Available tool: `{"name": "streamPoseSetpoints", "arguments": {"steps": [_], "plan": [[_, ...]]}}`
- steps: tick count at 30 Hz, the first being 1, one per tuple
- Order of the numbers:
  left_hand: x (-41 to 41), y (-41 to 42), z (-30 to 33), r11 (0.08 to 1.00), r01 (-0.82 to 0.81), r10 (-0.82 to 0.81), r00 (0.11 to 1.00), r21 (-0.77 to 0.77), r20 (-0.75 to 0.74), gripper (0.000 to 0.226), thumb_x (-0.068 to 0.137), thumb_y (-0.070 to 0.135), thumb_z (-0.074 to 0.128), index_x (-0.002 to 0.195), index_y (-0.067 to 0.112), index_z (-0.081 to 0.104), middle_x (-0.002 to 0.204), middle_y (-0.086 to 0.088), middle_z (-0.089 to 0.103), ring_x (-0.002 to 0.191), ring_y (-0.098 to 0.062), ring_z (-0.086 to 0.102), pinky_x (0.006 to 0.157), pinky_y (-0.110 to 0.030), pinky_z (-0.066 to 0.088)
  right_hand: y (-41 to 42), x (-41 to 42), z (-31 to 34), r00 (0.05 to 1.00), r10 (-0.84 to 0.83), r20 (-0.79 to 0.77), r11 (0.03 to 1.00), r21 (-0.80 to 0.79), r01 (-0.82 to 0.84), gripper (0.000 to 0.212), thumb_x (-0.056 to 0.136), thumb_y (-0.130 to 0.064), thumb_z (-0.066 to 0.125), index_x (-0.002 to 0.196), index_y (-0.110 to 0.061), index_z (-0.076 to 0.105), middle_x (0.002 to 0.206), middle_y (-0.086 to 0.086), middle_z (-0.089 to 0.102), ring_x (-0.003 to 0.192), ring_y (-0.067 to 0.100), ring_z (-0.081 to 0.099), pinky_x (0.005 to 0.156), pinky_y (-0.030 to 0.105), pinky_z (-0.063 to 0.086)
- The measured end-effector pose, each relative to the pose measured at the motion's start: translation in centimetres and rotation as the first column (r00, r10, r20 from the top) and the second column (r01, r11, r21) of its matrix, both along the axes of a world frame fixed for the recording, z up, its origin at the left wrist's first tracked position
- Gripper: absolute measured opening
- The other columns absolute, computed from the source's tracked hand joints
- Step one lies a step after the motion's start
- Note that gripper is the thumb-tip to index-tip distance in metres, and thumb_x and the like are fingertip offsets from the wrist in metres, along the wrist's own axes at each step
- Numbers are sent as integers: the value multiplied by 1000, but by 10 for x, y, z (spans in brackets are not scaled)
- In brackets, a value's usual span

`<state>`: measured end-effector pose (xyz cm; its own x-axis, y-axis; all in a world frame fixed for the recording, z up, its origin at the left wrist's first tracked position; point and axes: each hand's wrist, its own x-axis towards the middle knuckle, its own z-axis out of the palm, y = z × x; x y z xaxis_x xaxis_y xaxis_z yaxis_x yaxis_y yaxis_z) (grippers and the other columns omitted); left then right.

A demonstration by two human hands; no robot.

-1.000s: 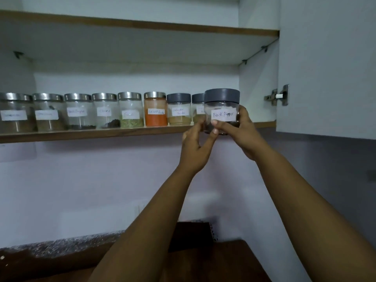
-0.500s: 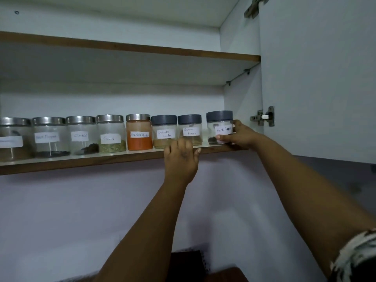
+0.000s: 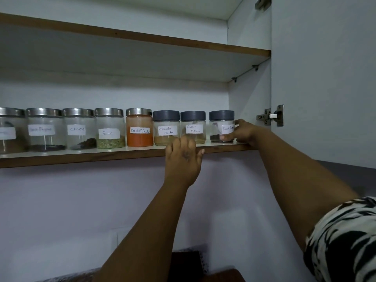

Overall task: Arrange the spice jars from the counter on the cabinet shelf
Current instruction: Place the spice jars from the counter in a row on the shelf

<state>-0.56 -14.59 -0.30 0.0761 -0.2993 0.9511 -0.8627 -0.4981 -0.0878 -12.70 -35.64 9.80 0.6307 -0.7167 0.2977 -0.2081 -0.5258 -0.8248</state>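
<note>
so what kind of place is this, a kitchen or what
Most likely a home kitchen. A wall cabinet shelf holds a row of hand-labelled spice jars, among them Cloves, Red Chilli Powder and Garam Masala. The open cabinet door hangs on a metal hinge.
</note>
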Motion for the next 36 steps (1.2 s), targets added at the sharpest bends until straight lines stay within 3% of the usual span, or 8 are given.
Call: {"name": "streamPoseSetpoints", "arguments": {"steps": [5, 9, 14, 16, 21, 24, 30, 36], "plan": [[1, -1, -1, 1000, -10, 10, 1000, -10, 10, 34, 98, 44, 42, 99, 13, 56, 100, -5, 56, 88, -22, 50, 79, -34, 37, -5, 3, -3, 999, -49, -15, 996, -80, 48, 98, 59, -34, 92, 140, -9, 43, 136, 9, 55, 120, 24, 53, 96, 32, 41], [2, -1, -1, 1000, -8, 9, 1000, -11, 15, 34, 97, 44, 43, 100, 13, 57, 102, -6, 57, 88, -22, 51, 78, -35, 37, -2, 7, -7, 997, -75, 2, 989, -126, 74, 106, 58, -40, 92, 143, -11, 36, 140, 9, 51, 127, 26, 50, 108, 43, 41], [0, 0, 0, 1000, -14, 15, 1000, -8, 8, 34, 97, 44, 43, 99, 13, 57, 102, -6, 58, 87, -22, 51, 78, -34, 37, 3, 7, -11, 994, -105, 24, 972, -210, 108, 98, 58, -47, 90, 137, -16, 40, 131, 5, 57, 108, 19, 53, 89, 31, 44], [0, 0, 0, 1000, -21, 21, 1000, 0, 4, 34, 98, 44, 42, 99, 13, 57, 103, -6, 57, 88, -22, 51, 78, -34, 37, 5, 6, -12, 993, -118, 22, 964, -237, 120, 100, 58, -50, 89, 138, -16, 40, 132, 5, 57, 111, 19, 55, 90, 31, 44], [0, 1, 1, 999, -37, 37, 999, 23, 1, 35, 98, 45, 39, 98, 13, 56, 100, -5, 55, 88, -22, 49, 78, -33, 35, 14, 2, -15, 982, -185, -32, 941, -294, 168, 128, 56, -63, 84, 153, -13, 15, 147, 11, 46, 133, 29, 47, 105, 38, 39], [-1, 2, 1, 999, -40, 40, 999, 30, 1, 36, 98, 45, 40, 99, 13, 56, 101, -5, 55, 88, -22, 50, 79, -34, 36, 22, 1, -20, 971, -241, -11, 910, -351, 222, 131, 58, -73, 76, 154, -13, 9, 149, 14, 44, 134, 31, 45, 105, 40, 40], [-2, 5, 5, 990, -70, 75, 997, 119, -32, 39, 100, 47, 33, 107, 14, 53, 111, -4, 51, 97, -22, 47, 83, -33, 31, 43, 6, -39, 923, -370, 105, 804, -462, 375, 104, 83, -79, 39, 156, -12, 8, 156, 14, 31, 137, 33, 40, 104, 45, 38], [-3, 21, 13, 951, -6, 36, 995, 311, -90, 46, 100, 45, 35, 131, 13, 44, 133, -5, 43, 122, -24, 38, 103, -35, 24, 88, 16, -69, 814, -362, 454, 665, -486, 567, 71, 94, -45, 51, 149, -7, 28, 140, 18, 40, 126, 34, 41, 102, 47, 37]]}}
